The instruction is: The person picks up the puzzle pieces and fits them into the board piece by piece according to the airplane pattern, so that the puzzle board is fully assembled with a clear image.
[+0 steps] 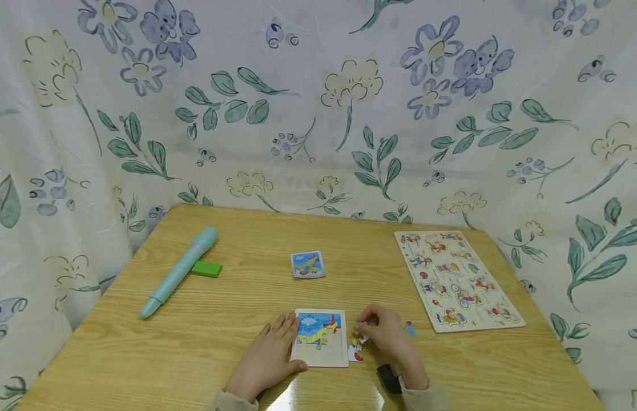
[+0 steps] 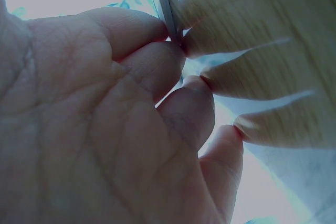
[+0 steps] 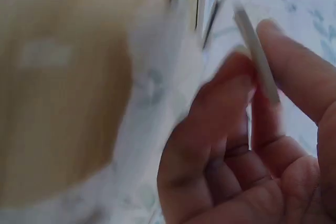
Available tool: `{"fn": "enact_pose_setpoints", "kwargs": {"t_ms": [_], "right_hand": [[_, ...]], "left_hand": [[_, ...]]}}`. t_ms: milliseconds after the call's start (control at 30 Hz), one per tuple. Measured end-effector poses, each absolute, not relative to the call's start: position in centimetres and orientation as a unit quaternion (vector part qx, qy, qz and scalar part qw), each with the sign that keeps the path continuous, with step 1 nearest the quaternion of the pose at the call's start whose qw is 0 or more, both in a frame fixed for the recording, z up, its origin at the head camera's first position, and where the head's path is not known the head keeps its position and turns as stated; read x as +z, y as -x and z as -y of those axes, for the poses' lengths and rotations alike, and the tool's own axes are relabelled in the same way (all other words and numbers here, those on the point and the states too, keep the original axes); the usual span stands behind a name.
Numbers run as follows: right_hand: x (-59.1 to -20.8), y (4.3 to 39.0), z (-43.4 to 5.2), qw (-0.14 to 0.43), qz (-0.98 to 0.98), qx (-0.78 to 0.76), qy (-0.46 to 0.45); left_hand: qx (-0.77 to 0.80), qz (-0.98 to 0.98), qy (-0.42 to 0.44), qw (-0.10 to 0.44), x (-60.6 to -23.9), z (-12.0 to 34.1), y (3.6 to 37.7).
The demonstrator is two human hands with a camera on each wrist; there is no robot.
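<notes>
One puzzle piece (image 3: 257, 56) is pinched in the right hand (image 1: 387, 334) fingers beside the puzzle frame (image 1: 321, 338), steadied by the flat left hand (image 1: 269, 354); careful alignment is needed next.

A small square puzzle board (image 1: 321, 338) with a pale frame lies flat on the surface at its near edge. A blue-sky picture with a yellow plane is partly filled in on it; the lower part is bare. A thin puzzle piece (image 1: 362, 337) is pinched just to its right, with loose pieces (image 1: 355, 355) close beside the frame.
</notes>
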State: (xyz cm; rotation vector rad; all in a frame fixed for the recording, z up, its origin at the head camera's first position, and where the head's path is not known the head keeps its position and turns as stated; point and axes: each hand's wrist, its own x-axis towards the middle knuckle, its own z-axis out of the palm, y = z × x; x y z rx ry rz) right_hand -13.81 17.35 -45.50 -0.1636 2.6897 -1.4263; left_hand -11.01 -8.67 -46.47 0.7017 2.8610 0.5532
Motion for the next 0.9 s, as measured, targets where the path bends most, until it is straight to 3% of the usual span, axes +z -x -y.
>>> {"fn": "enact_pose_setpoints", "kwargs": {"t_ms": [467, 900], "right_hand": [[-45.7, 13.1, -14.5, 0.121, -0.853, -0.492, 0.124], [-45.8, 13.1, -14.8, 0.137, -0.871, -0.448, 0.149]], "left_hand": [[0.187, -0.952, -0.230, 0.079, -46.3, 8.7, 11.0], [0.184, -0.952, -0.234, 0.075, -46.3, 8.7, 11.0]]}}
